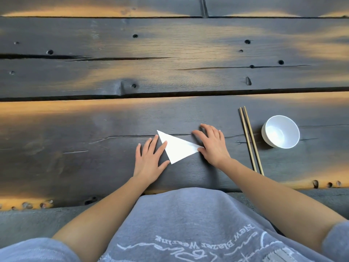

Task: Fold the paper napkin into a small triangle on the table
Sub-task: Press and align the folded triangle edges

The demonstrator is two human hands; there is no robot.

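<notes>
A white paper napkin (178, 148) lies flat on the dark wooden table (170, 69) as a triangle, one tip pointing far-left, one right, one toward me. My left hand (150, 160) rests flat beside its left edge, fingers spread, with the index fingertip and thumb touching that edge. My right hand (212, 145) lies palm down at the right tip, fingers spread, its thumb pressing on the napkin's right corner. Neither hand grips the paper.
A pair of wooden chopsticks (250, 138) lies to the right of my right hand, running away from me. A white bowl (280, 131) stands further right, with nothing in it. The table's near edge runs just in front of my grey shirt (188, 224).
</notes>
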